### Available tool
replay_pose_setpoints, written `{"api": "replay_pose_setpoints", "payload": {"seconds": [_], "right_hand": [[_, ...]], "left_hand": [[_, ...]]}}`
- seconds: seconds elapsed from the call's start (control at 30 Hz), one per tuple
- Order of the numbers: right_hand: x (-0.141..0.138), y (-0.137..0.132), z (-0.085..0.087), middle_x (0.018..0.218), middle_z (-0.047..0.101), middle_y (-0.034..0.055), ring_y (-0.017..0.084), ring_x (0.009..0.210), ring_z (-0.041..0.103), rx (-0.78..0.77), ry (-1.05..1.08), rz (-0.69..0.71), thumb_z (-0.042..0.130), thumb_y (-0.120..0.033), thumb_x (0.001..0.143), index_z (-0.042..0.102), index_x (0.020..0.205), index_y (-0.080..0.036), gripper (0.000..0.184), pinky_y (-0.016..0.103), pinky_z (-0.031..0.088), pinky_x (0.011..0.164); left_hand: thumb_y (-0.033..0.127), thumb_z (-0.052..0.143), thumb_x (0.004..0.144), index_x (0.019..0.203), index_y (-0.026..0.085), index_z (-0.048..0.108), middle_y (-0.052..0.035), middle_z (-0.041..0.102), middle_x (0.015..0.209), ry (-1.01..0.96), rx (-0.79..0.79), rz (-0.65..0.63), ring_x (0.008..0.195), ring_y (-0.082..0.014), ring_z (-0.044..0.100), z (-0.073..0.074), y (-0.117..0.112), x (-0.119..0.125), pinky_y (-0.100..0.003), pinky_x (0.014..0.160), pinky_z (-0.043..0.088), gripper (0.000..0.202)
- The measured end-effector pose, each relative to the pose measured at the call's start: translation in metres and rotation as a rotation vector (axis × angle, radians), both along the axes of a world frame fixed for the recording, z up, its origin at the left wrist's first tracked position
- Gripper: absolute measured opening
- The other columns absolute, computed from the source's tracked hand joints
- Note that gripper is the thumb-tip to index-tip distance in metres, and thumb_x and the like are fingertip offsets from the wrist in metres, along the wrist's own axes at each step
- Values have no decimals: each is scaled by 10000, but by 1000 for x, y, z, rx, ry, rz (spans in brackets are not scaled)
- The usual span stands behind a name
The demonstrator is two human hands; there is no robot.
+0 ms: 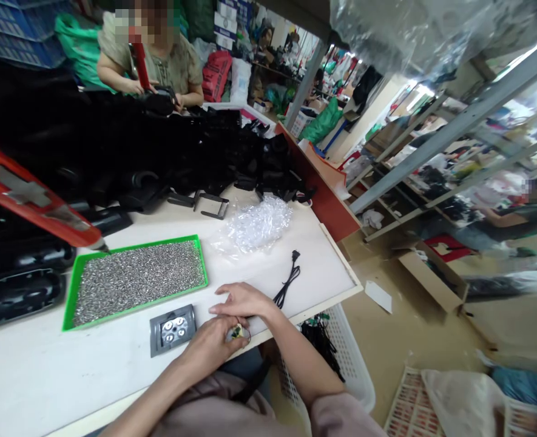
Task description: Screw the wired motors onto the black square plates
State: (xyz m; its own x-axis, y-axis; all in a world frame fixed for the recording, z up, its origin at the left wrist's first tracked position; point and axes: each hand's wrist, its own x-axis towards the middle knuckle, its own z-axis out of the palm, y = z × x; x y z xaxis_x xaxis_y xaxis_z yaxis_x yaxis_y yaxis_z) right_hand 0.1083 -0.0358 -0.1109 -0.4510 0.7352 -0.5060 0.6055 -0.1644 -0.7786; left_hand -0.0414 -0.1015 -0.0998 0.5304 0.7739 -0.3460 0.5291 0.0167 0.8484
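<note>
At the table's front edge, my left hand (211, 343) is closed round a small part with yellow and dark green on it (237, 332), mostly covered by the fingers. My right hand (243, 300) lies just beyond it, partly overlapping the left, with its fingers stretched out and apart. A grey plate with several round silver pieces (172, 331) lies on the white table left of my left hand. Behind it is a green tray (70, 297) filled with small metal screws. A coiled black power cord with a plug (289, 282) rests to the right of my right hand.
An orange-red power screwdriver (36, 194) hangs at left, its tip over the tray. Black plastic casings (113, 145) are heaped at the back. A clear plastic bag (259, 224) lies on the table. A white basket (357, 364) stands below right. A co-worker (177, 67) sits opposite.
</note>
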Motion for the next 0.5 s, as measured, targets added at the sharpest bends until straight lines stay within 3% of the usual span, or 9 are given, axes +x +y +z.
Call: {"api": "replay_pose_setpoints", "payload": {"seconds": [0.13, 0.27, 0.33, 0.43, 0.5], "right_hand": [[-8, 8, -11, 750, 645, -41, 120, 667, 619, -183, 181, 24, 882, -332, 555, 531, 1334, -191, 866, 198, 491, 600], [-21, 7, -17, 830, 635, -30, 63, 633, 560, -319, 390, -9, 885, -242, 518, 596, 1249, -195, 788, 163, 470, 584], [-21, 6, -8, 874, 635, -21, 61, 617, 539, -253, 530, -182, 867, -266, 538, 604, 1222, -214, 735, 167, 469, 554], [-7, 0, 17, 968, 613, -10, 91, 696, 589, 1, 795, -588, 815, -291, 615, 547, 1253, -275, 692, 191, 505, 579], [9, -10, 30, 1034, 599, 2, 111, 772, 630, 128, 927, -782, 779, -278, 668, 488, 1290, -312, 687, 215, 528, 630]], "left_hand": [[306, 637, 737, 953, 240, 716, -68, 704, 1056, 35, 20, -21, 1038, -281, 612, -1, -1, 5, -353, 908, 438, 239], [305, 614, 747, 917, 219, 716, -77, 718, 991, 40, 47, -10, 991, -290, 631, -5, 0, 6, -346, 879, 449, 216], [314, 613, 756, 949, 208, 706, -80, 720, 991, 32, 43, 23, 965, -290, 643, -5, 2, 4, -335, 859, 449, 239], [367, 615, 784, 1004, 211, 684, -39, 719, 909, -15, 5, 78, 866, -252, 651, -5, 9, -2, -302, 808, 445, 279], [451, 613, 798, 1007, 218, 676, -7, 705, 846, -103, -10, 189, 805, -219, 635, -6, 13, -4, -281, 780, 441, 320]]}}
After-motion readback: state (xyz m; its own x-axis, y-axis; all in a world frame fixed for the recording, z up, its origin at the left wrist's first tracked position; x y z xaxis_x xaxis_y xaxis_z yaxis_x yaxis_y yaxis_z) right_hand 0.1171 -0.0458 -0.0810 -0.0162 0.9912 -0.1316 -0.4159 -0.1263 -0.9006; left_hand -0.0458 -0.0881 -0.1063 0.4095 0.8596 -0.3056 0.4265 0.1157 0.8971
